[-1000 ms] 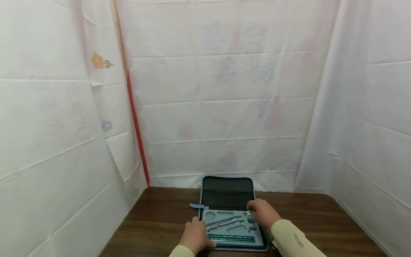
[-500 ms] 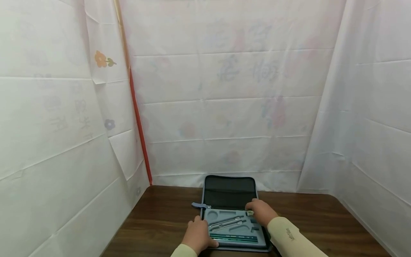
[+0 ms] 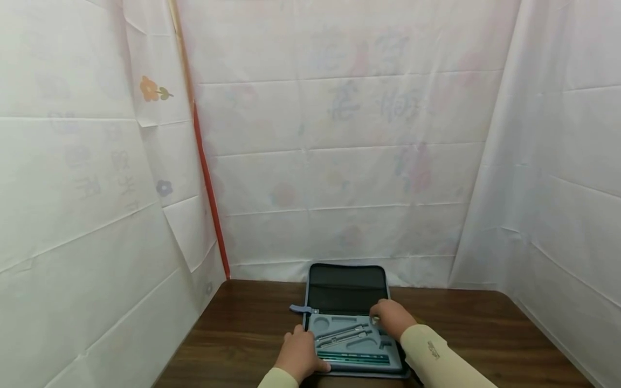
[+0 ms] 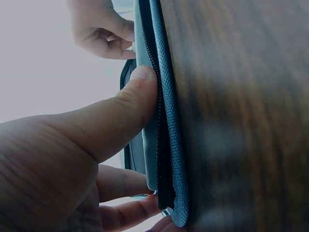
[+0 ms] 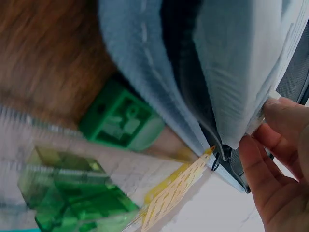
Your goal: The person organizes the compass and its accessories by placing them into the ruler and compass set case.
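Blue-edged, black-lined zip case (image 3: 346, 293), lying open on the brown wood-grain counter (image 3: 233, 318), its lid at the far side. We see the left hand (image 3: 298, 351), its grip curled round the near left corner, thumb against the pale blue moulded tray (image 3: 335, 326); the right hand (image 3: 394, 319), by contrast, has its grip pinching a small pale item (image 3: 375, 320) (mostly hidden by the fingers) at the tray's far right. Slender metal drawing instruments (image 3: 342, 337) and dark green pencils (image 3: 353, 358) lie in the tray. We judge the step in hand to be handling that item at its slot; whether to seat or lift it, we cannot tell. Next, in our view, comes a need for a steady case and careful alignment.
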A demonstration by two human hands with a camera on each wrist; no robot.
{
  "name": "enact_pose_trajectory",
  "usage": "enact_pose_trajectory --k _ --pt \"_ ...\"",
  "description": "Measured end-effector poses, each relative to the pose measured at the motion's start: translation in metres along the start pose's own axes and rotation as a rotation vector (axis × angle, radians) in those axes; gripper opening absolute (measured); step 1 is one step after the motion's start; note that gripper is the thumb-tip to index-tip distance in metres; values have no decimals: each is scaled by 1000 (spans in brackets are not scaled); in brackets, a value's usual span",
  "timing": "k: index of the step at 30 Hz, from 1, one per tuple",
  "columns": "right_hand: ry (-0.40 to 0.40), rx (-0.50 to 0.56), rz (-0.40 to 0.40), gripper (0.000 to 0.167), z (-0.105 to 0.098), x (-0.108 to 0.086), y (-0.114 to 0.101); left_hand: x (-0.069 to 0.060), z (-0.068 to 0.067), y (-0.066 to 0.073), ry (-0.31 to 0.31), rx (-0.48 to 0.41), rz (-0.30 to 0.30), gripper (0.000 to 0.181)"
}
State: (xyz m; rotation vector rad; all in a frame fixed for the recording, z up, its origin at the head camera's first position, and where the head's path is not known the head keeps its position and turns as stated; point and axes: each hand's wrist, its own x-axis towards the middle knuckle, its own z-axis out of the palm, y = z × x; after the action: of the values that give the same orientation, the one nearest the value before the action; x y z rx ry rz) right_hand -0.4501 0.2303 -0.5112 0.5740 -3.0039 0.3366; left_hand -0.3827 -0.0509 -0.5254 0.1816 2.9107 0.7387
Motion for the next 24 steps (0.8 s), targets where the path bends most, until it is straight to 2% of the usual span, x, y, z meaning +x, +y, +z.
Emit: enact_pose_trajectory --k 4,12,15,18,21,24 --pt "26 -54 -19 19 2 -4 0 -1 1 1 4 1 8 55" --pt "-20 -129 -71 19 2 -11 2 -1 0 4 19 5 45 56" --pt "-84 -154 -72 14 1 -16 -2 -1 -2 4 30 14 59 55" --pt "-182 -98 -20 12 1 -22 -10 -1 -2 3 38 19 66 54" --pt "-257 21 65 38 0 -28 -15 0 -2 1 34 21 63 54" --pt "-273 100 105 64 3 -34 -17 -1 -1 0 28 20 56 54"
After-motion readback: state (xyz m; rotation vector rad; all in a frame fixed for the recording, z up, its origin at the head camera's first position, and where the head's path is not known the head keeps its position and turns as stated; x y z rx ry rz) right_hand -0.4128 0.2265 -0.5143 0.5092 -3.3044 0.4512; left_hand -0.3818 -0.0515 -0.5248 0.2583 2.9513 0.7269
